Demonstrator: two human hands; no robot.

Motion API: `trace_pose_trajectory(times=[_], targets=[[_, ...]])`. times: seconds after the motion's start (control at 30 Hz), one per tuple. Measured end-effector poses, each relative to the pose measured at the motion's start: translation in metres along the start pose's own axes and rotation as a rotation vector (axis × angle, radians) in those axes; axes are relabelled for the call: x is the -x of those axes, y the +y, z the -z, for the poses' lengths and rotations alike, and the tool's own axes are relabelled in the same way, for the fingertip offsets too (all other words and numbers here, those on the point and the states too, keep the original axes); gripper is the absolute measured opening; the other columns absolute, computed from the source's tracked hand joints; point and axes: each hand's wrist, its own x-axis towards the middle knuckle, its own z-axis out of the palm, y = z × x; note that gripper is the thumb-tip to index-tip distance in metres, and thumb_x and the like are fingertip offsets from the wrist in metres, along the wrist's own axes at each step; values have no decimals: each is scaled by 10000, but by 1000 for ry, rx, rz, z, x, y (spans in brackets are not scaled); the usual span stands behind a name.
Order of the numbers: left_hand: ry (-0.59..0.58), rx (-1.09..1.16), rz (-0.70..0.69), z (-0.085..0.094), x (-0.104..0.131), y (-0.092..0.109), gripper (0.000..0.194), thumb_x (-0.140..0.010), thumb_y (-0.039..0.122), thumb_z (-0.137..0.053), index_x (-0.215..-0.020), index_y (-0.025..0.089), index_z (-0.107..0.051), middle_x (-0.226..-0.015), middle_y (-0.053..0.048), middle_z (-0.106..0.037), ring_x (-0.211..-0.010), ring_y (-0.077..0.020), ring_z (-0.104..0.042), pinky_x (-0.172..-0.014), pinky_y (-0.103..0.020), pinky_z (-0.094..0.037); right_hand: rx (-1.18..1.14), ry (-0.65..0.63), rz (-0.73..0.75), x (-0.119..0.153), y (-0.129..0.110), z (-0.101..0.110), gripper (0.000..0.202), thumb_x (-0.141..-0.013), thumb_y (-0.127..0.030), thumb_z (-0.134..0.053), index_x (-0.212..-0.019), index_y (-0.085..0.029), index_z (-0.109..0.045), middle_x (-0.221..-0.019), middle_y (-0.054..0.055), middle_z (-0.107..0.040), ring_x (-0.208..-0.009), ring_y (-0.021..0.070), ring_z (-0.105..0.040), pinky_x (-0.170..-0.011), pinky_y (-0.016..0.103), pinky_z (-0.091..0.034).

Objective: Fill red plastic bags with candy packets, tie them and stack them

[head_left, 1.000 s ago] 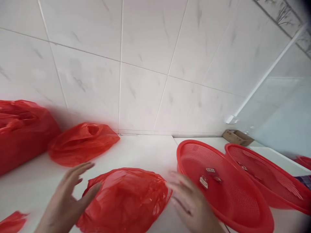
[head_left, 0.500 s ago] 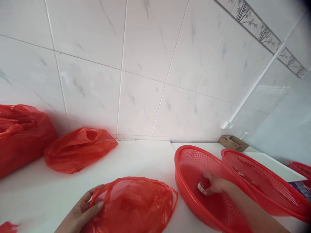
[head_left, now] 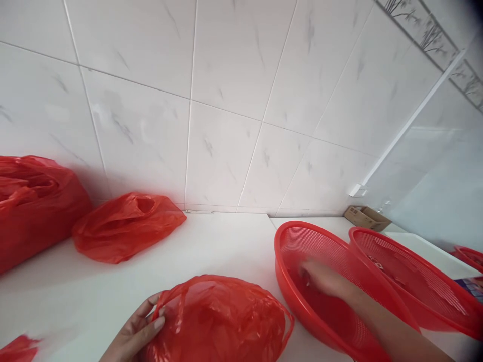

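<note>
A red plastic bag [head_left: 222, 322] lies at the bottom middle of the white table, its mouth spread. My left hand [head_left: 139, 329] pinches the bag's left edge between thumb and fingers. To the right, my right hand [head_left: 320, 279] reaches down inside a red mesh basket [head_left: 339, 322]. Its fingers are blurred, and a small red and white item shows partly beneath them; whether they grip it is unclear.
Two more red bags, a bulky one [head_left: 37, 211] and a smaller one [head_left: 128, 229], lie along the tiled wall. A second red basket [head_left: 418, 281] holds small items. Behind it are a cardboard box [head_left: 367, 217] and a white tray [head_left: 430, 251].
My right hand has moved slightly left and up within the basket, and its fingers now point down. The view has shifted a little. My left hand still holds the bag's edge.
</note>
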Motion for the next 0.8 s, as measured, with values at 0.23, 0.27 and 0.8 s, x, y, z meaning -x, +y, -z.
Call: trace_pose_trajectory(times=[0.23,0.27,0.8], targets=[[-1,-24,6,-1,4,3,473,-702,243,-776,-1131,279,-581,-1072,-27,-723,-996,-235,-670,-807,-293,-541,189,-53,741,63,-79,-16,259,-736,-89,-484,-889,-278,-575,-1021,9,-548,-841,162,-563,-712,255,-452],[1,-26,3,0,3,2,484,-689,237,-786,-1127,277,-585,-1089,-32,-720,-1004,-241,-668,-818,-300,-540,204,-124,817,75,-88,-27,311,-728,-68,-473,-925,-283,-583,-1051,3,-540,-827,142,-571,-696,232,-457],[-70,-40,-9,0,-2,-5,425,-648,221,-808,-1038,233,-641,-1020,-77,-736,-937,-322,-691,-772,-395,-565,317,34,297,34,-56,3,80,-736,-234,-583,-664,-222,-616,-662,7,-640,-620,176,-574,-565,291,-411]])
